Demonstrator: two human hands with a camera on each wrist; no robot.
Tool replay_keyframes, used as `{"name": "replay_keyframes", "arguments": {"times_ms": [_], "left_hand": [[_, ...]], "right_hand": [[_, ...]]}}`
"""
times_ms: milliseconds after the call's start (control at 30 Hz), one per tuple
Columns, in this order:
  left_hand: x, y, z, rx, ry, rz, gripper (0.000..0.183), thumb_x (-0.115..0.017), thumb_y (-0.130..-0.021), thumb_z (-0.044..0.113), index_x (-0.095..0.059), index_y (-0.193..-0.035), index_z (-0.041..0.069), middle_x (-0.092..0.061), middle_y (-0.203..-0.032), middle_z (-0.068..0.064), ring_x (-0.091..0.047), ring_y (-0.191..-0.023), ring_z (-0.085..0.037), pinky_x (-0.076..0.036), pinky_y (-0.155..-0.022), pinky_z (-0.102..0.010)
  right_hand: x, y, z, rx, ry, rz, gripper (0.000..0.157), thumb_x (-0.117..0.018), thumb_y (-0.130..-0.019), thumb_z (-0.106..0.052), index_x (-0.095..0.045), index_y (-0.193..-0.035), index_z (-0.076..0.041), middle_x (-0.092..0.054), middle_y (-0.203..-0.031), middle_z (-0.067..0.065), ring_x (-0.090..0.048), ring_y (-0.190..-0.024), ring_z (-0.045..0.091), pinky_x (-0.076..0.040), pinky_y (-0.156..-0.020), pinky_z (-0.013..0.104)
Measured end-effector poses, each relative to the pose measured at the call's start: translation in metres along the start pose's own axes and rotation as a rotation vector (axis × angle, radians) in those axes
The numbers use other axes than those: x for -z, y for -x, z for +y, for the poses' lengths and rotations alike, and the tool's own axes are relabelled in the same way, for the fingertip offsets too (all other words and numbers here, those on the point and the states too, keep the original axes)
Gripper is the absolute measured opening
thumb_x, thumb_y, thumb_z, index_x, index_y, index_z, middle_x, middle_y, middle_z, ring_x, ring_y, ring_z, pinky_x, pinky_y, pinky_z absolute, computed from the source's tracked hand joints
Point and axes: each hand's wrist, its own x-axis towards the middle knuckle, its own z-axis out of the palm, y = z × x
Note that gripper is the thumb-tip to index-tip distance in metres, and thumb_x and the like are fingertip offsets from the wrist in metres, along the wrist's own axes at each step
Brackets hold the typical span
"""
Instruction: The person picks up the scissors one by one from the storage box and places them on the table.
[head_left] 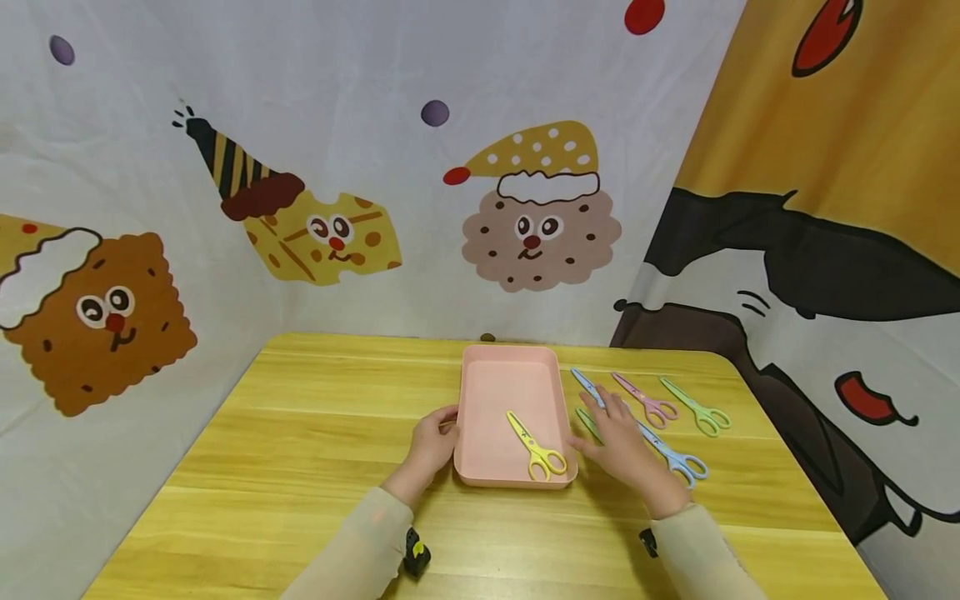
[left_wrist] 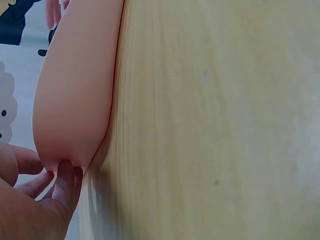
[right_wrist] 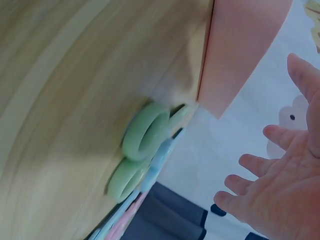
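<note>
A shallow pink tray (head_left: 517, 379) lies on the wooden table, with yellow scissors (head_left: 534, 446) inside near its front right corner. At the tray's left side, my left hand (head_left: 430, 446) holds the wall; the left wrist view has its fingertips (left_wrist: 65, 172) against the outer wall and the thumb by the rim. My right hand (head_left: 622, 446) hovers palm down, fingers spread, over scissors right of the tray. Green scissors (right_wrist: 147, 131) lie beneath it, partly hidden in the head view. Blue scissors (head_left: 678, 461) stick out past the wrist side, and another blue blade (head_left: 585, 383) shows beyond the fingertips.
Pink scissors (head_left: 651, 406) and light green scissors (head_left: 701, 411) lie farther right on the table (head_left: 300, 450). Behind the table hangs a cloth (head_left: 360, 83) printed with cartoon figures. Each wrist wears a small black device (head_left: 416, 554).
</note>
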Motion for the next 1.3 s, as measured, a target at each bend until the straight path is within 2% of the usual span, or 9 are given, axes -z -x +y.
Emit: {"name": "replay_keyframes", "arguments": {"times_ms": [233, 500, 733, 900, 1067, 1300], "left_hand": [[0.0, 0.001, 0.001, -0.009, 0.008, 0.005, 0.035, -0.053, -0.09, -0.003, -0.057, -0.125, -0.005, -0.061, -0.119, -0.022, -0.062, -0.107, -0.033, -0.055, -0.087, -0.036], [0.0, 0.002, 0.001, -0.015, 0.001, 0.008, 0.035, -0.053, -0.089, -0.002, -0.058, -0.124, -0.005, -0.062, -0.119, -0.021, -0.062, -0.106, -0.032, -0.055, -0.087, -0.036], [-0.001, 0.001, 0.0, -0.012, -0.011, 0.013, 0.035, -0.054, -0.089, -0.002, -0.058, -0.124, -0.004, -0.062, -0.119, -0.02, -0.062, -0.107, -0.031, -0.055, -0.087, -0.036], [-0.001, 0.001, 0.0, -0.008, -0.012, 0.011, 0.035, -0.054, -0.09, -0.002, -0.058, -0.125, -0.004, -0.062, -0.119, -0.02, -0.062, -0.107, -0.031, -0.055, -0.087, -0.036], [-0.001, 0.001, 0.0, 0.004, -0.004, 0.007, 0.036, -0.053, -0.09, -0.002, -0.057, -0.126, -0.004, -0.061, -0.121, -0.021, -0.062, -0.108, -0.032, -0.055, -0.087, -0.035], [-0.001, 0.0, 0.0, 0.012, 0.005, 0.006, 0.036, -0.053, -0.09, -0.001, -0.057, -0.126, -0.004, -0.061, -0.121, -0.021, -0.061, -0.108, -0.032, -0.055, -0.088, -0.035]], "right_hand": [[-0.007, -0.005, -0.012, -0.004, 0.0, -0.041, 0.079, -0.068, -0.085, -0.04, -0.032, -0.147, -0.007, -0.017, -0.154, 0.024, -0.014, -0.138, 0.051, -0.02, -0.105, 0.073], [-0.012, -0.01, -0.024, 0.01, -0.003, -0.047, 0.078, -0.071, -0.082, -0.039, -0.036, -0.145, -0.009, -0.022, -0.152, 0.024, -0.018, -0.138, 0.05, -0.023, -0.102, 0.073], [-0.017, -0.014, -0.036, 0.024, 0.01, -0.076, 0.079, -0.072, -0.081, -0.038, -0.036, -0.145, -0.007, -0.026, -0.15, 0.025, -0.022, -0.137, 0.049, -0.025, -0.105, 0.069], [-0.022, -0.015, -0.044, 0.051, -0.045, -0.1, 0.081, -0.075, -0.08, -0.035, -0.036, -0.144, -0.004, -0.025, -0.15, 0.026, -0.025, -0.136, 0.048, -0.031, -0.107, 0.062], [-0.026, -0.014, -0.051, 0.028, -0.112, -0.144, 0.082, -0.075, -0.08, -0.033, -0.034, -0.146, -0.009, -0.022, -0.154, 0.021, -0.022, -0.139, 0.042, -0.031, -0.108, 0.06], [-0.029, -0.016, -0.063, 0.023, -0.031, -0.158, 0.082, -0.076, -0.078, -0.037, -0.036, -0.146, -0.013, -0.024, -0.154, 0.015, -0.022, -0.14, 0.038, -0.032, -0.109, 0.056]]}}
